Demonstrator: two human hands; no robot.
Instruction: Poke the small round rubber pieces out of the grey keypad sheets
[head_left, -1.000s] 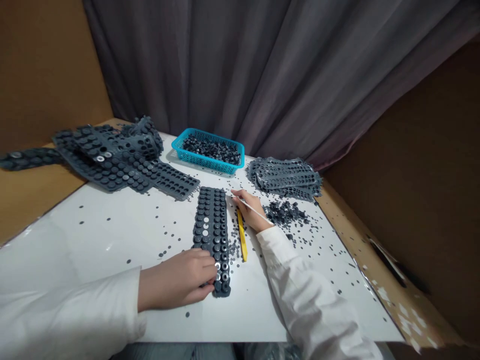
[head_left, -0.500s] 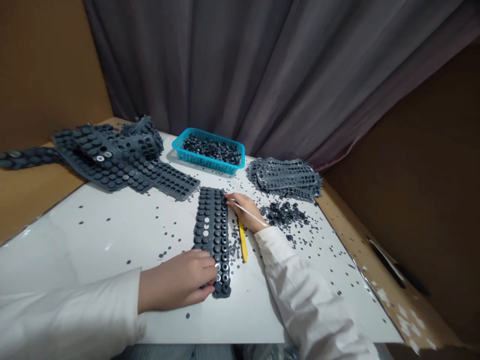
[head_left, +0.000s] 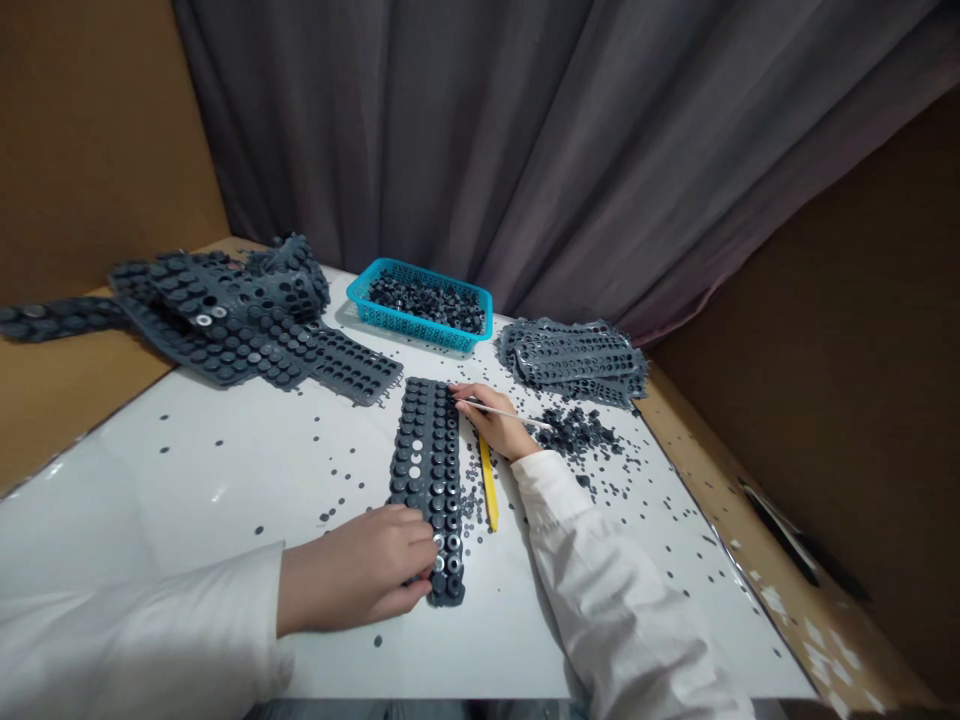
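A dark grey rubber sheet (head_left: 425, 430) with rows of round raised caps lies lengthwise before me on the white tabletop. My left hand (head_left: 379, 560) rests on its near left part, fingers curled over the edge and gripping it. At the sheet's far right edge is my right hand (head_left: 499, 420), closed around a thin white stick (head_left: 501, 409). The stick's one end is at the fingertips by the caps; its other end points right. A yellow flat tool (head_left: 489, 490) lies beside the sheet, below my right hand.
A blue basket (head_left: 420, 327) of small dark rubber pieces stands at the back. Perforated sheets (head_left: 574, 355) are stacked at right, with a pile of dark bits (head_left: 577, 432) in front. Capped sheets (head_left: 247, 320) heap at left. Small dark discs are scattered over the table (head_left: 225, 500).
The white stick has swung from slanting toward my wrist to lying flatter, pointing right. My right hand has turned slightly. My left hand keeps its place on the sheet.
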